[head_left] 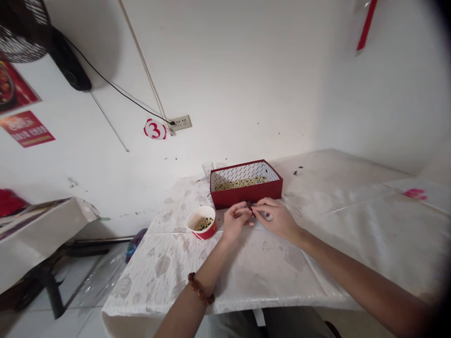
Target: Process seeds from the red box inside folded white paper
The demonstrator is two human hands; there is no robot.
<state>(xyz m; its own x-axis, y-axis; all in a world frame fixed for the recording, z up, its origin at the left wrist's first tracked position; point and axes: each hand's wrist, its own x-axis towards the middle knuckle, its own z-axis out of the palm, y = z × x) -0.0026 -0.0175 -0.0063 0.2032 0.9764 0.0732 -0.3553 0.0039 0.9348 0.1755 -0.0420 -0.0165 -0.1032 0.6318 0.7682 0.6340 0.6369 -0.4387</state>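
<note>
My left hand (pixel 237 219) and my right hand (pixel 276 217) meet over the table in front of a dark red box (pixel 246 191). Between their fingertips is a small dark brown piece (pixel 249 205), too small for me to tell its kind. Both hands are closed in a pinch on it. The box has a white patterned lining and holds many small pale and black bits (pixel 243 183). Left of my left hand stands a red and white paper tub (pixel 201 223) with similar bits in the bottom. A beaded bracelet (pixel 200 288) circles my left wrist.
A clear glass (pixel 207 170) stands behind the box's left corner, near the wall. A patterned white cloth (pixel 169 267) covers the table. Small dark scraps (pixel 298 171) lie right of the box. A wall fan (pixel 66 56) hangs at upper left, its cord running to a socket (pixel 181 123).
</note>
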